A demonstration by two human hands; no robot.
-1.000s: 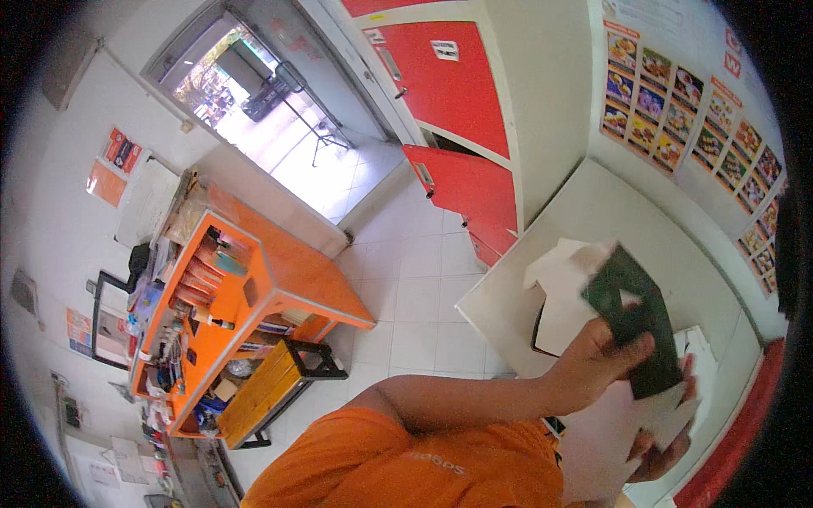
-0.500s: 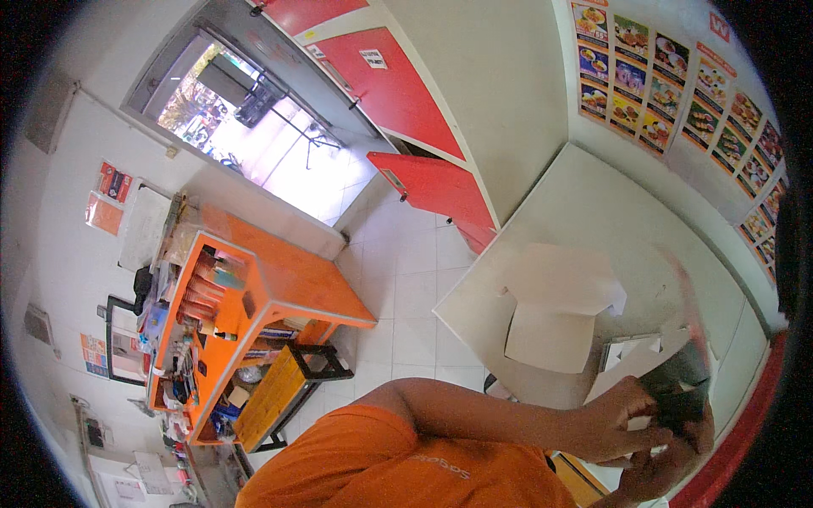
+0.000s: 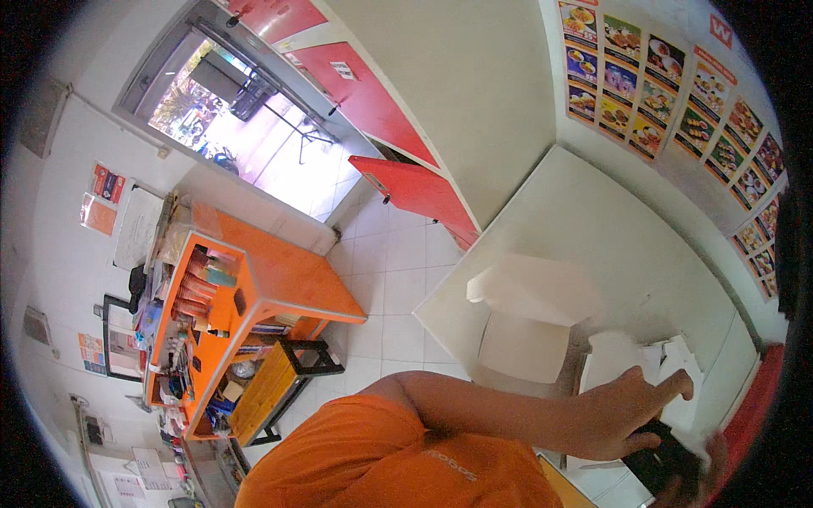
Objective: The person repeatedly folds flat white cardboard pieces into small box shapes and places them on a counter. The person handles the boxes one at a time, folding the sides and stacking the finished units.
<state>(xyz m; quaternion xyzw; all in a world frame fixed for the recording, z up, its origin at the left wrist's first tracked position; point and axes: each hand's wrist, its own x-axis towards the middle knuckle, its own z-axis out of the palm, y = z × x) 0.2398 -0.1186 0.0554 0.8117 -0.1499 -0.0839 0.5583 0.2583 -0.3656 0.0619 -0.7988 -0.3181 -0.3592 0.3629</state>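
My left hand (image 3: 622,413) reaches in from the left over the table, its fingers apart and holding nothing I can see. Just below it is a black object (image 3: 665,461), whose kind I cannot make out. My right hand (image 3: 716,466), smeared by motion at the lower right, seems to grip this object at its edge. White cardboard-like pieces (image 3: 677,366) lie just beyond my left hand. Farther left on the table is an open pale cardboard piece (image 3: 523,349), with a blurred flap raised behind it.
The pale tabletop (image 3: 610,212) meets a wall with food picture posters (image 3: 622,80). A red cabinet door (image 3: 415,190) hangs ajar. An orange counter (image 3: 288,262) holds stacked cups and small items, with a wooden bench (image 3: 267,389) beside it. A doorway (image 3: 246,127) opens outside.
My left hand has let go of the black object and its fingers have spread. The black object and right hand have moved lower. The white pieces beyond are more exposed.
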